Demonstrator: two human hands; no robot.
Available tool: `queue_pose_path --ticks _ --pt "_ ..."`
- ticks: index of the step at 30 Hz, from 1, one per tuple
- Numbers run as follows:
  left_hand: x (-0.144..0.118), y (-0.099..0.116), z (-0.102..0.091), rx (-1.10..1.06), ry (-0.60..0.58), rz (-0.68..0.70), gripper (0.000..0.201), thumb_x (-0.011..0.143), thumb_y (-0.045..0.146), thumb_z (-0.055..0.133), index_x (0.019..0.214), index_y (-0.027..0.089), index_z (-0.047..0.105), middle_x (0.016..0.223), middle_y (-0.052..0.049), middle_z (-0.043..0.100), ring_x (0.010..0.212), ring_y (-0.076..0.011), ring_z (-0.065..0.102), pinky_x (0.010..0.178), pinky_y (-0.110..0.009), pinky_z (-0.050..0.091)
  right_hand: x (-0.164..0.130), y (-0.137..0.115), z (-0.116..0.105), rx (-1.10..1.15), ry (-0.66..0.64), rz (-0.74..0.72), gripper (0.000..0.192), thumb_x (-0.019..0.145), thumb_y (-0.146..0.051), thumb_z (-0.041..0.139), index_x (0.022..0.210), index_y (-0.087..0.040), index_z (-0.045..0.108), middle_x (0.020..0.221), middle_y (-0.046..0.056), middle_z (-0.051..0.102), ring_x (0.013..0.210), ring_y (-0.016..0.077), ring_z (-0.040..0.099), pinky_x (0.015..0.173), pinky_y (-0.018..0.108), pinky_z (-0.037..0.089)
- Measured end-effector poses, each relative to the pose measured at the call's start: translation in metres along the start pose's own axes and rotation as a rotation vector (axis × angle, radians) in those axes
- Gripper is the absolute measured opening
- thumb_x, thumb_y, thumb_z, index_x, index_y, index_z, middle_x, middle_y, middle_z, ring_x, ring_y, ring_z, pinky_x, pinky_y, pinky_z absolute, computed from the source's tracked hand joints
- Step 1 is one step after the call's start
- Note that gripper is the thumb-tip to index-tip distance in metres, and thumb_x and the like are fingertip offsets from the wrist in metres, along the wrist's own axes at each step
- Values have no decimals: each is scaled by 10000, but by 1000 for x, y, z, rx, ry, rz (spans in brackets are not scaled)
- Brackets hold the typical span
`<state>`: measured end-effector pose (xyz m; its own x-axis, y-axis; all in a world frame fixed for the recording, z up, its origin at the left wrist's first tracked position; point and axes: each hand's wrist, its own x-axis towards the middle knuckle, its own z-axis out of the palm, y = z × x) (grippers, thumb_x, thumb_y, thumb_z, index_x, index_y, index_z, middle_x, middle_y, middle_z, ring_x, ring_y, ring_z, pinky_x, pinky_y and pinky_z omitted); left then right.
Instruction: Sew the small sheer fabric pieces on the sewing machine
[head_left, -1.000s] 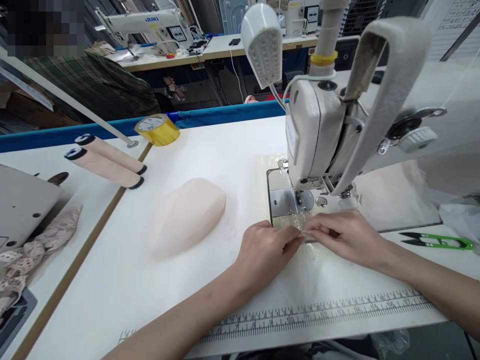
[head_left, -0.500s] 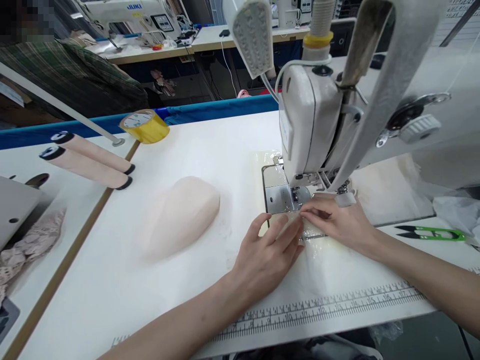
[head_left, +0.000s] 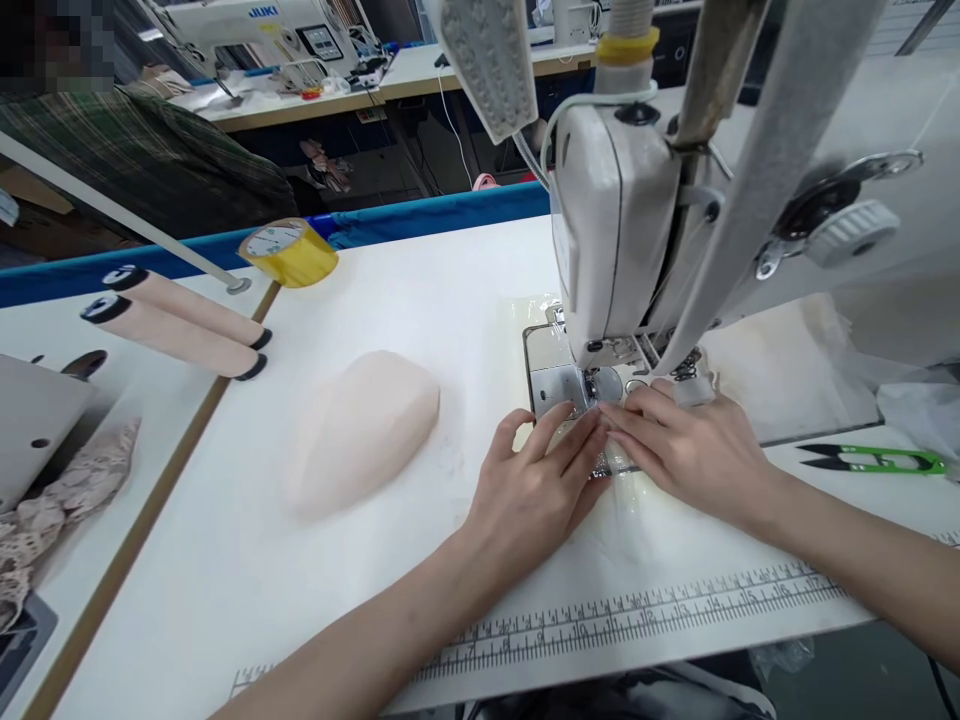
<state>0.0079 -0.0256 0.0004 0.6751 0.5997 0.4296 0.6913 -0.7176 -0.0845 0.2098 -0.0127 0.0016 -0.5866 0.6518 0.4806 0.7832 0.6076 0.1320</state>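
Hands are pressing flat — left hand and right hand, fingers spread — on a thin clear plastic strip lying at the needle plate of the white industrial sewing machine; no stitching is showing yet — positioning only.

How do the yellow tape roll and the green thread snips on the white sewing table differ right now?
The yellow tape roll is a round ring lying at the table's far left edge, beyond the left hand; the green thread snips are long and flat, with dark pointed blades, lying just past the right hand. The roll is bulkier, the snips slimmer. Both rest untouched on the white sewing table.
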Motion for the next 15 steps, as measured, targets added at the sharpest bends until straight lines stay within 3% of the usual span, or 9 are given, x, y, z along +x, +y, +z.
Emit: queue_pose_path --ticks 15 --pt "3 2 1 27 -48 -77 358 933 390 501 1224 205 595 1243 -56 632 1195 -237 521 942 -410 345 4 6 4 -76 -42 16 264 933 -289 499 976 -184 737 762 49 679 696 168 513 665 330 299"
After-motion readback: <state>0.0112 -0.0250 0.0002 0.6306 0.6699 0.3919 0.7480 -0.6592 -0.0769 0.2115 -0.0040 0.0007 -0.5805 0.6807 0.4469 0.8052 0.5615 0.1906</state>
